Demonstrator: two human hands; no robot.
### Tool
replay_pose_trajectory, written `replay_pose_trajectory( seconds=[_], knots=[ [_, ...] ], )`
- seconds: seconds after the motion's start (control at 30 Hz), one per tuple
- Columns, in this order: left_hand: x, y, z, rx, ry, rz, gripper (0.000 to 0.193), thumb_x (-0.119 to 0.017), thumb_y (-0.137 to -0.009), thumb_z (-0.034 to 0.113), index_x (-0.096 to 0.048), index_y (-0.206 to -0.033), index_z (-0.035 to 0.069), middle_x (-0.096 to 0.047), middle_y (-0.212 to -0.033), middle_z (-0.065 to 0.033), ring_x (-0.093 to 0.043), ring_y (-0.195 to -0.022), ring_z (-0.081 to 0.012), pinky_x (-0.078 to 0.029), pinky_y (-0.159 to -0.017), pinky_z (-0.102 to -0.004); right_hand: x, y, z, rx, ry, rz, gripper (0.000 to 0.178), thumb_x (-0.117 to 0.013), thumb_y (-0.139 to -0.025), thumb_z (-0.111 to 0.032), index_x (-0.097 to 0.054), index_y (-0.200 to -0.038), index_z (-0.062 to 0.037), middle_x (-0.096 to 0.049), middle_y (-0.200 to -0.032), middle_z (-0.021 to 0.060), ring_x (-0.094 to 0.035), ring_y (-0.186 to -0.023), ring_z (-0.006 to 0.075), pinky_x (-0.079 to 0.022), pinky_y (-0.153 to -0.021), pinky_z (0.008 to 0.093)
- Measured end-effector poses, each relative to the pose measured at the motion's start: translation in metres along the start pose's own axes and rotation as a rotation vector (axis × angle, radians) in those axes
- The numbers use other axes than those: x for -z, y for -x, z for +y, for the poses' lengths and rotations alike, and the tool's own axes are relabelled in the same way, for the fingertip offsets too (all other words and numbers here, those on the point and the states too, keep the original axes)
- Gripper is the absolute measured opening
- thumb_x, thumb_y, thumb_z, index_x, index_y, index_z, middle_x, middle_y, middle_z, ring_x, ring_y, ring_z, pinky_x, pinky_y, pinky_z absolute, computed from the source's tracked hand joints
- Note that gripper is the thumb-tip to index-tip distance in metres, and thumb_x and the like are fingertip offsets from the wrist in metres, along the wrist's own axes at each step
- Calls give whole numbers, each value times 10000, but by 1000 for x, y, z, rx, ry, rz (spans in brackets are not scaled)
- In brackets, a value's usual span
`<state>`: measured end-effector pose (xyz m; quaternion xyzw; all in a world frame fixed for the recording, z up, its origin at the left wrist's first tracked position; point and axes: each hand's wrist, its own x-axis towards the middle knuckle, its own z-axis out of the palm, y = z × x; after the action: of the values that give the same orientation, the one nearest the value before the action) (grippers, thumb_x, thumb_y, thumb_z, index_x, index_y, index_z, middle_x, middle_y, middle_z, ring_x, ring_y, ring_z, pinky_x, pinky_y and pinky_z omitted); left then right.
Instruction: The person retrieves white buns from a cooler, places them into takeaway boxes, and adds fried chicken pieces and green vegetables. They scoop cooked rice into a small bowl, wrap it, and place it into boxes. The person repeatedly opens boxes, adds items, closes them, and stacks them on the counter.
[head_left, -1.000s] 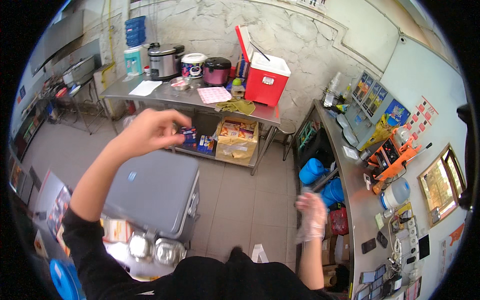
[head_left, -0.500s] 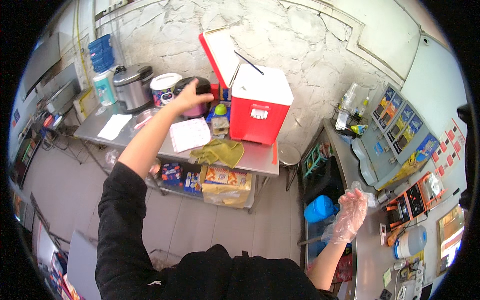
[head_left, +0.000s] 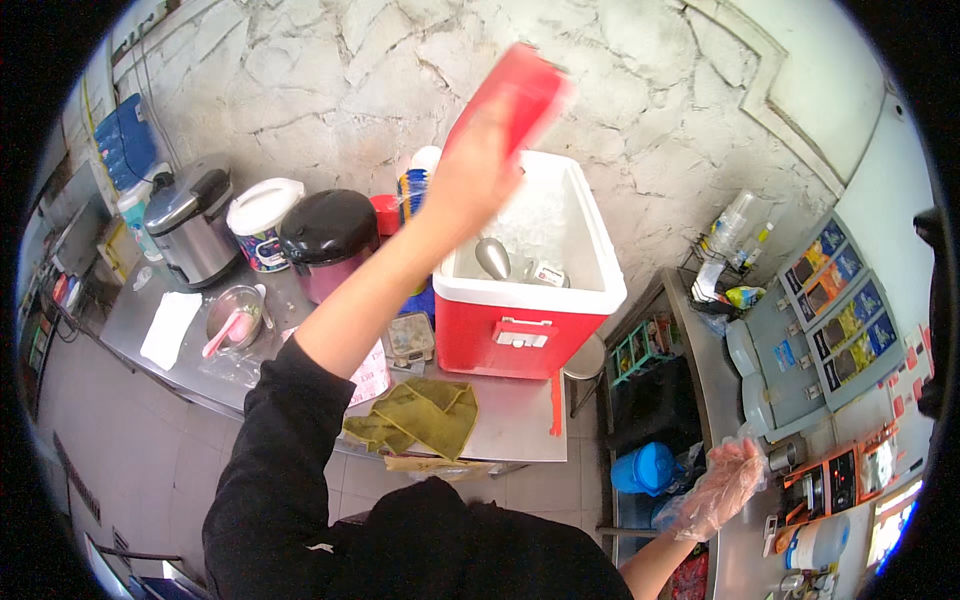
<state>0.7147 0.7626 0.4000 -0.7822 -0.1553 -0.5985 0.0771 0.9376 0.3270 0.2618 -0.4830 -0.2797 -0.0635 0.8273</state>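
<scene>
My bare left hand (head_left: pixel 475 175) is closed on the red cooler lid (head_left: pixel 525 90), which is motion-blurred above the back of the cooler. Below stands the red cooler (head_left: pixel 475 335) with a white rim, its top uncovered. Inside lie ice (head_left: pixel 525 215), a metal scoop (head_left: pixel 492 258) and a small white-labelled item (head_left: pixel 547 274); my hand hides part of the inside. Off to the right, my right hand (head_left: pixel 722 488) wears a clear plastic glove. Its fingers are loosely bent and apart, with nothing visible in them, near the edge of the side counter.
Left of the cooler on the steel table (head_left: pixel 520 420) stand a dark-lidded cooker (head_left: pixel 328 240), a white-lidded tub (head_left: pixel 265 215), a steel cooker (head_left: pixel 190 225) and a metal bowl (head_left: pixel 238 318). A green cloth (head_left: pixel 425 415) lies in front. A blue container (head_left: pixel 642 468) sits under the right counter.
My left hand has moved right from above the dark cooker and taken hold of the cooler lid. The cooler looks nearer and its inside now shows. My gloved right hand stays at the right.
</scene>
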Motion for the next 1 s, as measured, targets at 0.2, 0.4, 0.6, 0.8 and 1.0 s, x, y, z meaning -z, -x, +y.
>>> replay_pose_trajectory(
  seconds=[0.2, 0.4, 0.6, 0.8, 1.0],
  knots=[
    [-67, 32, 52, -240, -37, -484, 803, -718, -807, 198, -382, -1537, 201, -419, -1555, -106, -475, -1363, -367, -441, -1064, -601, -79, -38, 53, 113, -54, -166, 468, -536, -1036, -360, -575, -1283, 35, -681, -1029, 140, -639, -954, 240, -502, -867, 388],
    [-51, 51, 44, -341, 140, -617, 575, -633, -907, 330, -489, -1459, 256, -464, -1519, -55, -460, -1387, -265, -251, -1083, -783, -134, -52, 79, 105, 30, -84, 404, -507, -1029, -323, -605, -1251, 0, -671, -989, 122, -652, -893, 243, -529, -856, 384],
    [52, 73, -166, 333, -218, -564, 384, -669, -904, 334, -667, -1167, 54, -679, -1155, -161, -613, -1117, -365, -496, -942, -467, -178, -32, 72, 300, 14, -344, 599, -525, -984, -508, -582, -1312, -10, -610, -1135, 160, -585, -1007, 241, -502, -852, 396],
    [154, 182, -368, 664, 1, -727, 593, -673, -962, 290, -462, -1482, 99, -654, -935, -48, -611, -973, -196, -459, -947, -384, -279, 61, 69, 269, -122, -514, 635, -549, -919, -653, -594, -1001, -26, -571, -899, 140, -529, -788, 239, -470, -697, 382],
    [177, 215, -437, 797, 541, -853, 793, -750, -893, 100, -351, -1575, 163, -595, -922, 6, -590, -978, -94, -453, -947, -270, -392, 171, 76, -51, -37, -246, 586, -593, -906, -613, -622, -954, -29, -620, -919, 129, -604, -808, 240, -525, -792, 438]
  ],
)
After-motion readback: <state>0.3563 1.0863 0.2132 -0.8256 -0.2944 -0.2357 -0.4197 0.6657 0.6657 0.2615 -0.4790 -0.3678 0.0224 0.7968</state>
